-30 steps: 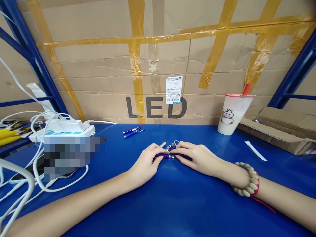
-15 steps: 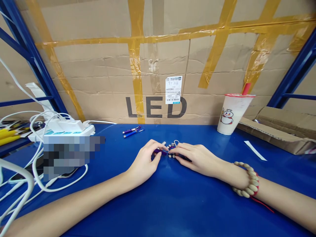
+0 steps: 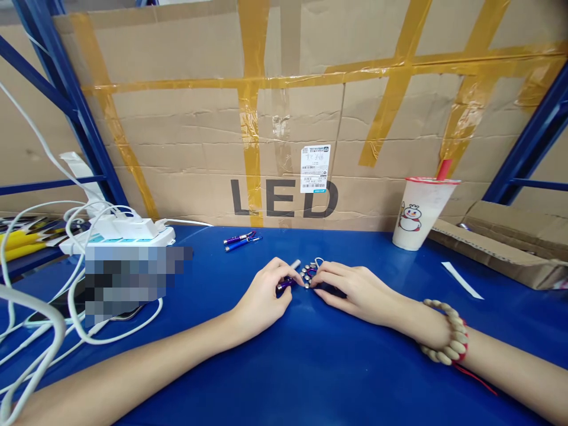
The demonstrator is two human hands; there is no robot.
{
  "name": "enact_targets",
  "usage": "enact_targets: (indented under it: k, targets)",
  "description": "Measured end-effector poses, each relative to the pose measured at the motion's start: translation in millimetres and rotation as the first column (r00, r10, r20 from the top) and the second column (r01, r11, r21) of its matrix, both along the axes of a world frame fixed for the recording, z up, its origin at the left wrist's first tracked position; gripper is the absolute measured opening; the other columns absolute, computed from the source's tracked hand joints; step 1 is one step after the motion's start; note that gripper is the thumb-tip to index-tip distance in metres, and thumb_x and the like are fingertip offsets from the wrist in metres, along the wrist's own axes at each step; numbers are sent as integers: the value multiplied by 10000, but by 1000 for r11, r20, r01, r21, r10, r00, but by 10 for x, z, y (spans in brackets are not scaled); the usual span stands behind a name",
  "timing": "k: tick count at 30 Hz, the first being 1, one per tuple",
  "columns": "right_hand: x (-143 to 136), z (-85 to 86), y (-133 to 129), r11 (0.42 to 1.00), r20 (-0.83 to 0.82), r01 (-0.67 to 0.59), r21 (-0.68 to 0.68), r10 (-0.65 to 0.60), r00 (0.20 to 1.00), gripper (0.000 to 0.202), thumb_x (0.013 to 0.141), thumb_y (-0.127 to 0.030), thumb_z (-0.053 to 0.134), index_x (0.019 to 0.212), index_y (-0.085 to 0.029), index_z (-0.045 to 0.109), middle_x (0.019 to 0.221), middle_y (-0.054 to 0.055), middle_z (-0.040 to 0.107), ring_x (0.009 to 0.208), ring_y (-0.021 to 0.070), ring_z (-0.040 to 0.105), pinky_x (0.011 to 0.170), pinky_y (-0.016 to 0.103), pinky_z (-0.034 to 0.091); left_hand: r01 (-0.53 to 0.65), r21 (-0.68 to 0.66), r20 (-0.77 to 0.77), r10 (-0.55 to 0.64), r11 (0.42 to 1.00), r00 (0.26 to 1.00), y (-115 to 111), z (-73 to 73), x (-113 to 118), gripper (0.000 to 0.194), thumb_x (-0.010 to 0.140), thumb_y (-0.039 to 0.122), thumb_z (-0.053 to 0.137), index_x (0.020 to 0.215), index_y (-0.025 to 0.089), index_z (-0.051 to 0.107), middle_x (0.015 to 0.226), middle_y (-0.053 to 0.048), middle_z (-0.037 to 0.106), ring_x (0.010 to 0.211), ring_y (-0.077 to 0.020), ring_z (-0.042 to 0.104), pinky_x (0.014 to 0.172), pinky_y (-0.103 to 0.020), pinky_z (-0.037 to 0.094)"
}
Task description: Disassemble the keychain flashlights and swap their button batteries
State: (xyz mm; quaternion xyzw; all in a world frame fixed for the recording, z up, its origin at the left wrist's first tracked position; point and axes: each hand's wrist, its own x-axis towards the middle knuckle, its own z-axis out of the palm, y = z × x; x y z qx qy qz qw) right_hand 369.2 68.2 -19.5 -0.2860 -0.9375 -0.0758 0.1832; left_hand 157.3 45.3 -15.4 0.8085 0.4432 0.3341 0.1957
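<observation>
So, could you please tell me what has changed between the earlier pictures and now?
The purple tube has drawn back leftward and tilted, away from the right hand. It still appears held in the fingers of the left hand, which now reach past it beside the small silver discs. The cup, white strip and two pens stayed put; the view tipped up slightly.

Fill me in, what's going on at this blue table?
Someone is working bare-handed at the blue table. The left hand holds a purple tube; the right hand is beside some small silvery pieces, and whether it grips one is unclear. Farther back lie two pen-like items, one purple, one blue.
</observation>
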Motion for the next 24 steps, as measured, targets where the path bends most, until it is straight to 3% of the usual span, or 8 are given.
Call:
enact_targets:
  k: [9, 13, 15, 18, 22, 24]
  targets:
    - [-12, -8, -1, 1000, -36, 8, -19, -9, 999, 237, 925, -257, 413, 1056, -216, 606, 1022, 60, 629, 917, 166, 606, 711, 250, 498, -44, 17, 75, 43, 999, 996, 7, -9, -12, 306, 731, 10, 438, 826, 201, 657, 925, -40, 576, 880, -166, 561, 809, -287, 448]
    - [-44, 3, -25, 977, -185, 59, -204, -98, 978, 192, 902, -284, 454, 934, -195, 621, 876, 32, 640, 677, 118, 586, 592, 221, 460, -92, 15, 208, 87, 996, 974, -12, 32, -2, 180, 745, 97, 502, 826, 194, 629, 925, -30, 577, 838, -153, 543, 755, -263, 424]
    - [-64, -1, -20, 944, -275, 58, -324, -152, 949, 231, 899, -333, 460, 834, -176, 618, 750, 15, 631, 589, 105, 548, 536, 213, 428, -78, -56, 340, 92, 995, 936, -14, 59, 0, 96, 755, 165, 530, 820, 181, 600, 871, -18, 567, 760, -132, 527, 679, -241, 405]
    - [-81, -17, 27, 847, -400, 3, -532, -255, 881, 380, 880, -449, 460, 658, -160, 565, 597, 7, 590, 520, 101, 523, 490, 212, 410, 79, -234, 582, 74, 969, 810, 2, 91, -10, 161, 788, 303, 523, 701, 168, 515, 656, 24, 502, 587, -99, 470, 590, -229, 364]
    - [-60, -41, 127, 595, -506, -175, -784, -449, 736, 511, 757, -635, 516, 547, -173, 454, 457, -22, 495, 378, 87, 456, 382, 212, 366, 276, -396, 747, 133, 876, 651, 41, 100, -30, 416, 795, 385, 505, 470, 171, 358, 441, 50, 360, 412, -67, 363, 490, -226, 290]
    - [-38, -52, 166, 522, -518, -238, -819, -496, 697, 535, 721, -659, 540, 521, -177, 420, 418, -38, 458, 341, 80, 432, 370, 214, 352, 296, -442, 771, 191, 847, 608, 61, 95, -37, 470, 776, 382, 534, 414, 175, 318, 389, 53, 320, 374, -59, 328, 454, -220, 249]
